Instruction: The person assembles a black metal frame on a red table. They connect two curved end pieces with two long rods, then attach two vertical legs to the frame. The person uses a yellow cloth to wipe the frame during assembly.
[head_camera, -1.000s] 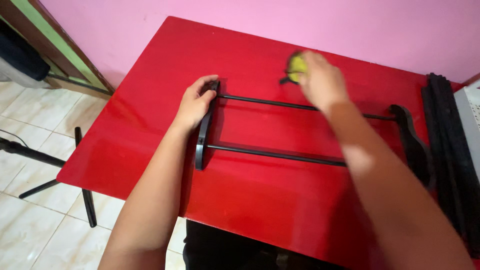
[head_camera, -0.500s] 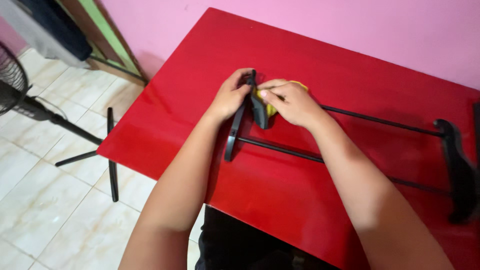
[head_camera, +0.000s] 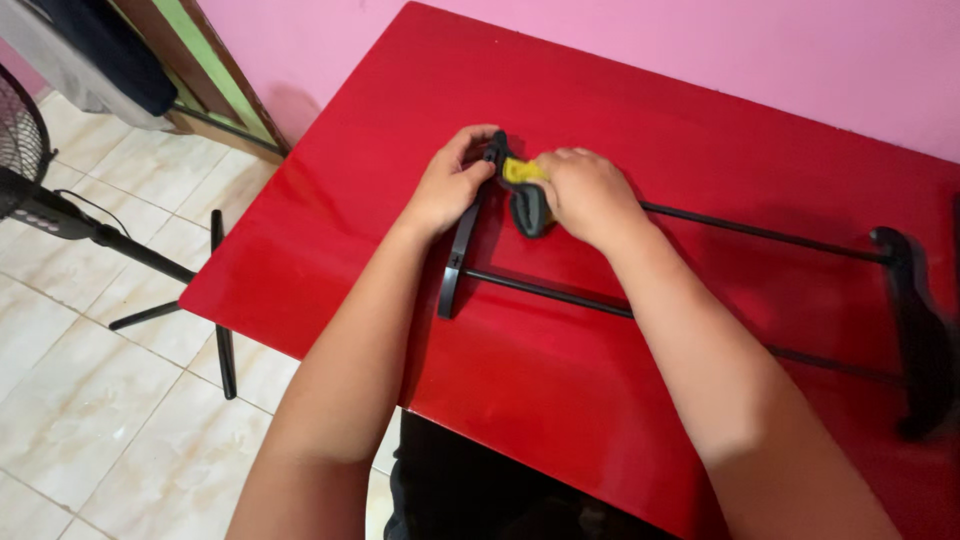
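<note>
Since a moment ago my right hand (head_camera: 585, 195) has come over from the far side of the table and now sits right at the left end of the black rack (head_camera: 560, 290), and my head has leaned in closer too. The little yellow and black tool (head_camera: 524, 190) has come along with it.

The rack lies flat on the red table (head_camera: 640, 420), with two thin rods running from a curved end piece (head_camera: 462, 250) near me on the left to another end piece (head_camera: 915, 330) far off on the right. The tool is touching the top of the left end piece, just where the upper rod meets it.

My right fingers are curled tight around the tool, pressed together, so most of it is hidden. My left hand (head_camera: 450, 185) pinches the top of the end piece, thumb on one side and fingers bent over the other.

I think I am tightening the joint there. To do it well, I want to hold the end piece very still with my left hand, so it does not tip or slide on the shiny table. I want the tool to sit straight on the joint, not slanted, and I want to turn it slowly. I cannot see the tip of the tool, so I go by feel.

Off the table edge, a fan stand (head_camera: 120, 250) is on the tiled floor (head_camera: 90, 420). A pink wall (head_camera: 700, 50) is behind.
</note>
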